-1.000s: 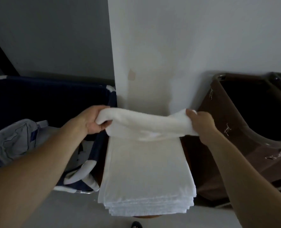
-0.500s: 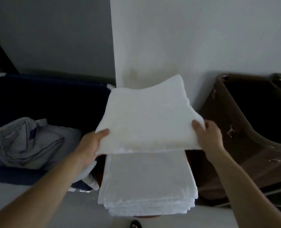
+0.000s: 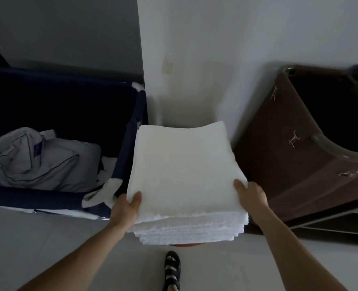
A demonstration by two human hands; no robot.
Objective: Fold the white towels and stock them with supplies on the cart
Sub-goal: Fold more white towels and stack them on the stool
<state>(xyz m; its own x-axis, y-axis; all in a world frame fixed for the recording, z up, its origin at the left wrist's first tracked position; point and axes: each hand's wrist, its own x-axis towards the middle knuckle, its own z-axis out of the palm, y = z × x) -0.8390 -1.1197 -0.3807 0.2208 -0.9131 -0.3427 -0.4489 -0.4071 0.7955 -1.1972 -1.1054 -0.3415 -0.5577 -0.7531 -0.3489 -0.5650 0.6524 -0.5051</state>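
Note:
A folded white towel (image 3: 184, 164) lies flat on top of a stack of several folded white towels (image 3: 190, 229) in the middle of the view, against a white wall corner. My left hand (image 3: 126, 208) grips the top towel's near left corner, thumb on top. My right hand (image 3: 250, 197) grips its near right corner the same way. The stack rests on something brown, only a sliver of which shows below its front edge.
A dark blue fabric bin (image 3: 129, 131) stands at the left with crumpled grey-white linen (image 3: 37, 158) inside. A brown fabric hamper (image 3: 289, 156) on a metal frame stands at the right. A sandalled foot (image 3: 171, 269) is on the grey floor below the stack.
The towel, first bunched between both hands, was spread out and lowered toward me. It now lies flat on the stack, with both hands at its near corners.

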